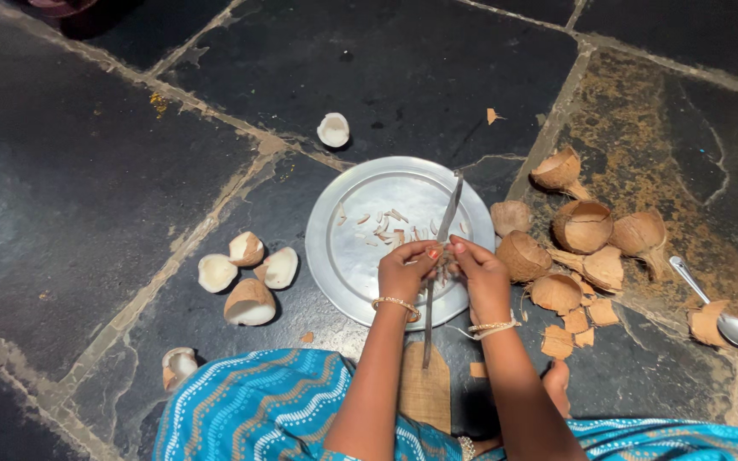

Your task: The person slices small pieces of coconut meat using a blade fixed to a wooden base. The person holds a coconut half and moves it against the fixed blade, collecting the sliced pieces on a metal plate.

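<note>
My left hand [405, 270] and my right hand [479, 271] meet over the near edge of a round steel plate [345, 256] and together pinch a small piece of coconut [444, 259]. The piece is pressed against an upright blade [448, 212] that rises from a wooden base [425, 388] lying on the floor in front of me. Thin white coconut slices [382, 227] lie scattered on the plate. Bangles are on both wrists.
White coconut pieces [249, 277] lie on the dark stone floor to the left, and one more coconut piece [333, 130] beyond the plate. Empty brown shells [582, 226] and shell shards are heaped on the right, next to a steel spoon [715, 307].
</note>
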